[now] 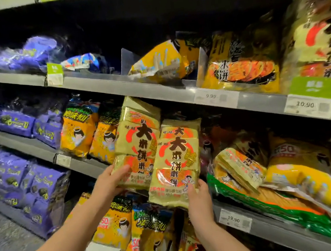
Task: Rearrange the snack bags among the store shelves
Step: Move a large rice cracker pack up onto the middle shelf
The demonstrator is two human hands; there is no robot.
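Two bare forearms reach in from six o'clock toward the shelves: the left hand (110, 180) is closed on the lower left corner of a gold rice-cracker bag (136, 143), and the right hand (198, 196) grips the bottom edge of a second gold rice-cracker bag (176, 161). Both bags stand upright and overlapping at the picture's centre, in front of the middle shelf's edge (82, 163). Orange snack bags (79, 133) stand at nine o'clock of them, purple bags (13, 122) farther left.
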